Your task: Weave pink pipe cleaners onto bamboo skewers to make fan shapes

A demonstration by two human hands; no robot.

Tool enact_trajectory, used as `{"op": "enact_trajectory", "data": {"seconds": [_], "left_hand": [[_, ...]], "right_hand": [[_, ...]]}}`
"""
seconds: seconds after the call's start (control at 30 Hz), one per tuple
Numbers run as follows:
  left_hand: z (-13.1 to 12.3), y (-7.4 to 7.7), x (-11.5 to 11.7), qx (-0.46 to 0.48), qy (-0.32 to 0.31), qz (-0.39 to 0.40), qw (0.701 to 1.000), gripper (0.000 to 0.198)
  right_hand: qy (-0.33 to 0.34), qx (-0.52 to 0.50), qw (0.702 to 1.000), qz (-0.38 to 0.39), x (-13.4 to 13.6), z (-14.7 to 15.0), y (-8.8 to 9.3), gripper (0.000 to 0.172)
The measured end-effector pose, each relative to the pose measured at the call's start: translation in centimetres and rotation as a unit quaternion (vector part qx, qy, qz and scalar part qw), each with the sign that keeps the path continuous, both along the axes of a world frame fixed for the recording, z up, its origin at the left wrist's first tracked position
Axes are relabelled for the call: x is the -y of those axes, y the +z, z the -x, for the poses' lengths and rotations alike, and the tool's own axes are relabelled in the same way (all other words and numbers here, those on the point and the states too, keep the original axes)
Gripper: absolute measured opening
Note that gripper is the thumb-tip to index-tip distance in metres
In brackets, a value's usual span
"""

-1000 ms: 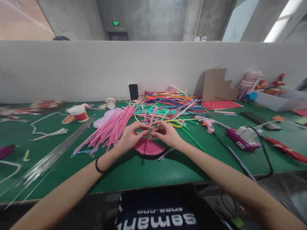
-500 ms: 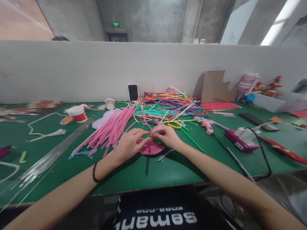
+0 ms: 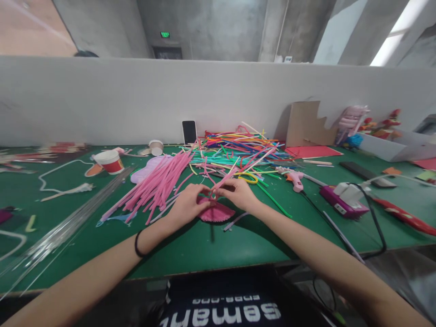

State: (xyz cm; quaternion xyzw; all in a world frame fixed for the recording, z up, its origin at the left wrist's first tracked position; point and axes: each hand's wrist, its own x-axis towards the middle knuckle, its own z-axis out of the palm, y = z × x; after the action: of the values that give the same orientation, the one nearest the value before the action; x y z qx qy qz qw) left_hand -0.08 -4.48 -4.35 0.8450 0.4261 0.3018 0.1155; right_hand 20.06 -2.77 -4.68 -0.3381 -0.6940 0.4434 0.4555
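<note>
Before me, over the green table, is a pink fan-shaped piece (image 3: 218,213) with a ribbed lower edge, which looks made of pipe cleaners. My left hand (image 3: 185,205) pinches its upper left part between thumb and fingers. My right hand (image 3: 238,194) is closed at the top of the piece, pinching a pink pipe cleaner (image 3: 226,177) that sticks up past the fingers. The fingertips of both hands nearly meet, and the exact join there is too small to make out. A thin dark strip (image 3: 213,231) shows below the fan; whether it is a stem or shadow I cannot tell.
Pink pipe cleaners (image 3: 160,184) lie left of my hands, with a mixed-colour heap (image 3: 238,145) behind. Leftward are a paper cup (image 3: 109,162) and clear thin sticks (image 3: 81,213). A pink glue gun (image 3: 296,179) and purple power strip (image 3: 344,202) with cables sit right.
The fingertips have parted slightly, and more of the pink pipe cleaner shows above my right hand. The fan-shaped piece has shifted a little to the right.
</note>
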Motion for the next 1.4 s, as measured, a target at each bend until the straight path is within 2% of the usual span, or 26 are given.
{"op": "enact_trajectory", "data": {"seconds": [0.23,0.43,0.63,0.8,0.93,1.13,1.3,1.4], "left_hand": [[-0.5,0.8,-0.3,-0.031,0.013,0.055,0.998,0.027],[-0.9,1.3,-0.4,-0.053,-0.019,0.069,0.996,0.026],[-0.6,1.4,-0.7,-0.093,-0.025,0.034,0.995,0.027],[0.0,1.5,-0.5,-0.134,0.022,0.003,0.991,0.028],[0.0,1.5,-0.2,-0.101,0.036,0.024,0.994,0.028],[-0.4,2.1,-0.2,-0.047,-0.034,0.066,0.996,0.019],[-0.2,2.2,-0.9,0.051,-0.099,0.214,0.970,0.026],[-0.1,1.8,-1.3,0.096,-0.131,0.252,0.954,0.028]], "right_hand": [[-0.014,0.018,0.999,-0.041,0.5,0.1,0.9,0.007],[-0.004,0.012,0.998,-0.058,0.9,0.4,1.3,0.008],[0.001,-0.005,0.999,-0.044,0.5,0.7,0.9,0.008],[-0.008,-0.010,0.997,-0.073,0.1,0.8,0.8,0.009],[-0.007,-0.009,0.999,-0.046,0.2,0.8,1.0,0.018],[-0.019,0.002,0.999,-0.048,0.5,0.5,1.1,0.025],[-0.006,0.013,0.998,-0.055,0.7,0.2,1.2,0.032],[0.004,0.022,0.999,-0.047,0.8,0.2,1.3,0.036]]}}
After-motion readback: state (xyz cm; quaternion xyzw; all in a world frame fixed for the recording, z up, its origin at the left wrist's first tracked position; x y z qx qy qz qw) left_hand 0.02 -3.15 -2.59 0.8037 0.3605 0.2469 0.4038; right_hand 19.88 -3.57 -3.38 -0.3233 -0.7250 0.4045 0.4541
